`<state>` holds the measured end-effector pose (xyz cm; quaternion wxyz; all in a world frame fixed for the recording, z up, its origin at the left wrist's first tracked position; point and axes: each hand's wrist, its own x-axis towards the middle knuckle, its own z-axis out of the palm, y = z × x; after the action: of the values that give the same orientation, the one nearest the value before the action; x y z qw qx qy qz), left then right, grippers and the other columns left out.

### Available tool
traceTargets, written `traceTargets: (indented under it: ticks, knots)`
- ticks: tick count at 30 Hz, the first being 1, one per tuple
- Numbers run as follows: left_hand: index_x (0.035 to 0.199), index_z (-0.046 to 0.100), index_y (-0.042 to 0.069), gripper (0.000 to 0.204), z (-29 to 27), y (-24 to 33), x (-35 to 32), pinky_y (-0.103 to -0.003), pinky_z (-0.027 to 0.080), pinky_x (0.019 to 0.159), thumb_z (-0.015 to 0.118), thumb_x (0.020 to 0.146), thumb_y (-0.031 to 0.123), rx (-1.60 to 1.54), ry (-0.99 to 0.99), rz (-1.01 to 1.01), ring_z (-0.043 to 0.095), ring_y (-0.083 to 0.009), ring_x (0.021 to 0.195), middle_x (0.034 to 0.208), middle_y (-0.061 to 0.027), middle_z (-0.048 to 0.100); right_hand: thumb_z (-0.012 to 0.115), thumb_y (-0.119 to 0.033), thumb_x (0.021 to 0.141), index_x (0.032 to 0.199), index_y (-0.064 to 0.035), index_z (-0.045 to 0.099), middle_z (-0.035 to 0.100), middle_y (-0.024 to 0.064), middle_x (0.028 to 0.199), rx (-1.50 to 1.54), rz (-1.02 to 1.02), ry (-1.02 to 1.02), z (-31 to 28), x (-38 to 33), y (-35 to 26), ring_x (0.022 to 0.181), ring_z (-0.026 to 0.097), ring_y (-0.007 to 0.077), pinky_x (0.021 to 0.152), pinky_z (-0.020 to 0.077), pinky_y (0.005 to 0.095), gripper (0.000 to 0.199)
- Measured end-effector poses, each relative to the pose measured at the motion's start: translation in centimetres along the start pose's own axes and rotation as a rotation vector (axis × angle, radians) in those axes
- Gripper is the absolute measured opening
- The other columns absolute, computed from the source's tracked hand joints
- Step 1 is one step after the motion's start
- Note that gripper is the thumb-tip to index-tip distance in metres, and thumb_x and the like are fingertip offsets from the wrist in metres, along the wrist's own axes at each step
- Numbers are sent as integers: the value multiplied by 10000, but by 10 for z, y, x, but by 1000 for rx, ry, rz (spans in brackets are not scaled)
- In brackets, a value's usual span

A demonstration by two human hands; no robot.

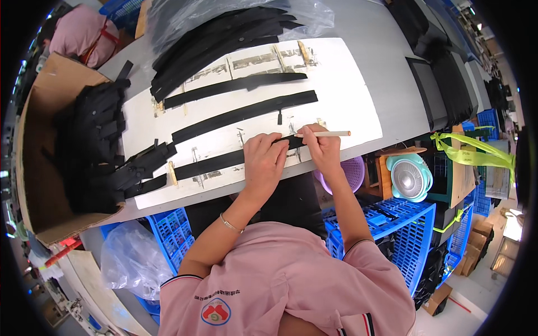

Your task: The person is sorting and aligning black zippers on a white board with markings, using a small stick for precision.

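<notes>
A white board is laid across a grey table, and everything is placed here relative to that board. Along its near edge a long black strip is stretched flat. The left hand is pressed palm-down on this strip, fingers held together and curled slightly over its upper edge. Just to the right, the right hand is closed around a thin pale stick, which is pinched between thumb and fingers and held almost level, its free end pointing toward the board's right edge. The hand rests at the strip's right end; whether the stick's hidden tip touches the strip cannot be told.

Further up the board, two more black strips are laid parallel to the first, well apart from both hands. At the board's far edge a stack of black strips is seen, partly covered by a clear plastic bag. Off the board's left edge a cardboard box filled with black pieces is set, some of them spilling onto the board's near left corner. Below the board's near edge, blue plastic crates are stacked, and a small pale green fan is placed under its right corner, beside a purple basket
</notes>
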<state>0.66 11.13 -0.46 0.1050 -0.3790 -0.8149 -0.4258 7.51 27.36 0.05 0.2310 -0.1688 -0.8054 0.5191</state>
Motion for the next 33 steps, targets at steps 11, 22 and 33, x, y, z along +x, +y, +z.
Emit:
traceTargets:
  ticks: [11, 22, 33]
  knots:
    - [990, 727, 61, 146, 0, 0, 1, -415, 430, 928, 751, 848, 83, 14, 5, 37, 589, -255, 1044, 1089, -34, 667, 580, -86, 1010, 959, 49, 703, 705, 153, 852, -87, -103, -22, 5, 1, 2, 704, 667, 225, 633, 501, 329, 189]
    - [1000, 755, 67, 149, 0, 1, 1, -395, 421, 955, 761, 851, 67, 23, -28, 5, 604, -253, 1060, 1099, -28, 699, 622, -114, 990, 817, 38, 721, 712, 119, 715, -34, -28, -65, -6, 0, -3, 626, 676, 189, 593, 505, 311, 252]
    - [1138, 737, 90, 258, -12, 4, -5, -490, 332, 1120, 745, 882, 123, 74, -50, -7, 543, -305, 1259, 1291, -60, 657, 606, -132, 996, 798, 30, 720, 703, 95, 700, 17, -5, -61, -5, -3, 3, 618, 653, 155, 587, 485, 299, 280]
